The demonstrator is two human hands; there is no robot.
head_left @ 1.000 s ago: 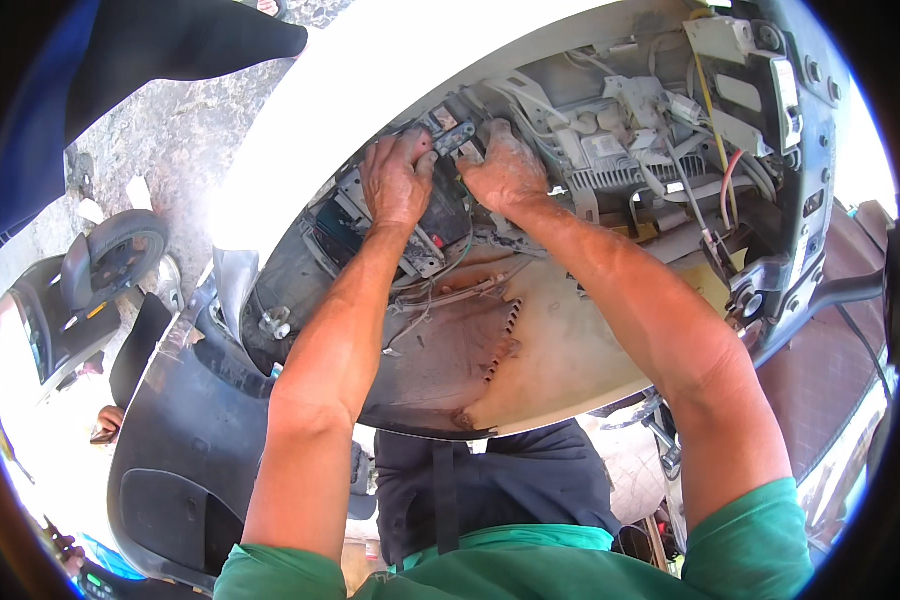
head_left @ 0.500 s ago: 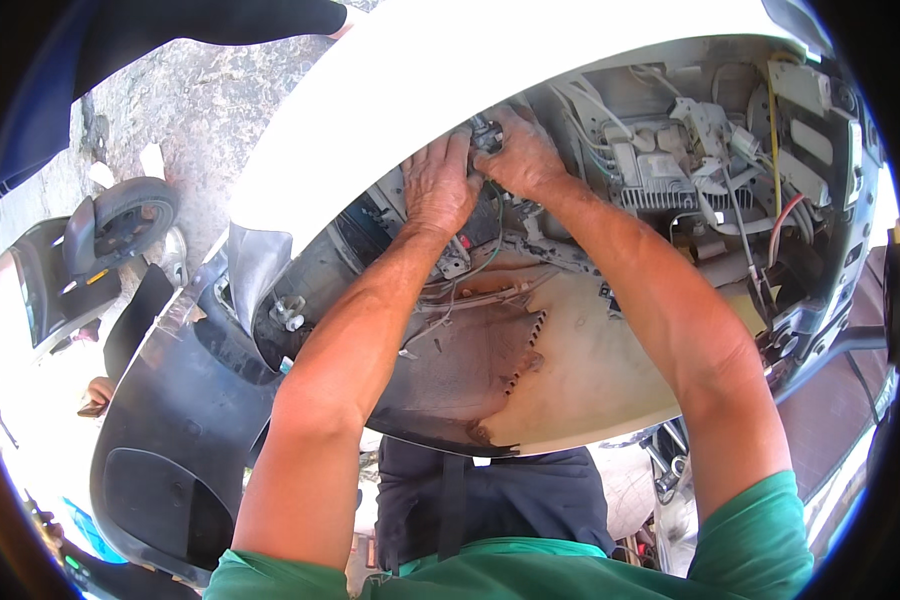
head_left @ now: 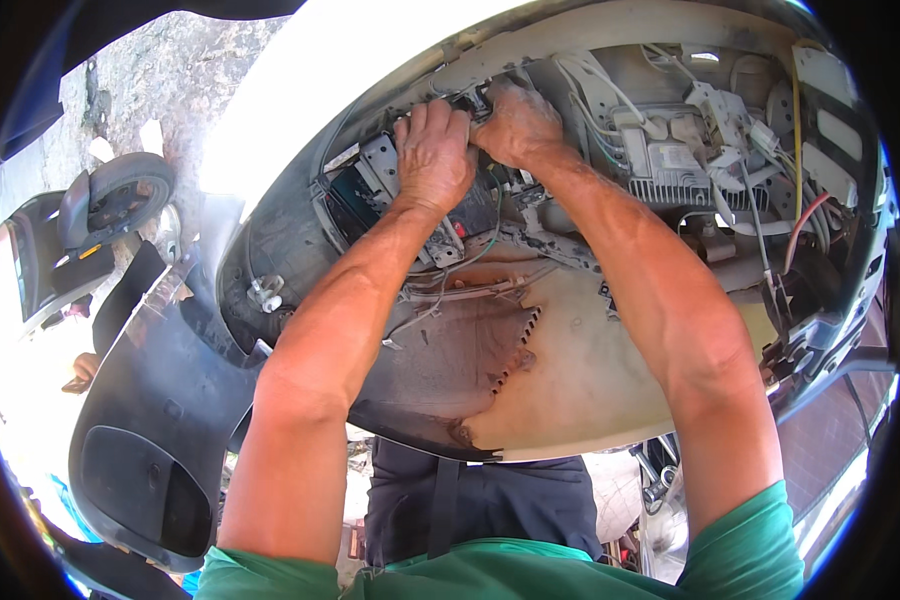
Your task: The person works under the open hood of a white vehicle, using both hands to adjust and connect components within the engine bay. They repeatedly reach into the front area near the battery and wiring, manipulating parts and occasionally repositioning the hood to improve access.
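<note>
Inside an open white body shell (head_left: 610, 390), my left hand (head_left: 435, 155) lies with bent fingers over the upper end of a metal bracket (head_left: 378, 160) around a dark box (head_left: 353, 205); what its fingertips grip is hidden. Just right of it, my right hand (head_left: 520, 130) is curled round a small metal fitting (head_left: 478, 100), its fingertips partly hidden. The two hands nearly touch. A thin green cable hangs below them, and a red piece (head_left: 458, 229) shows at the bracket's lower end.
A finned metal unit (head_left: 660, 160) with hoses and cables sits at the shell's right. A dark molded panel (head_left: 140, 420) lies at lower left. A wheel (head_left: 130, 190) with a dark fender stands on rough ground at left. Tools (head_left: 655, 475) show below the shell's edge.
Both hands have shifted right and slightly up since a second ago, with my left hand's fingers moving along the bracket's top. The view has shifted a little, showing more under the white rim now.
</note>
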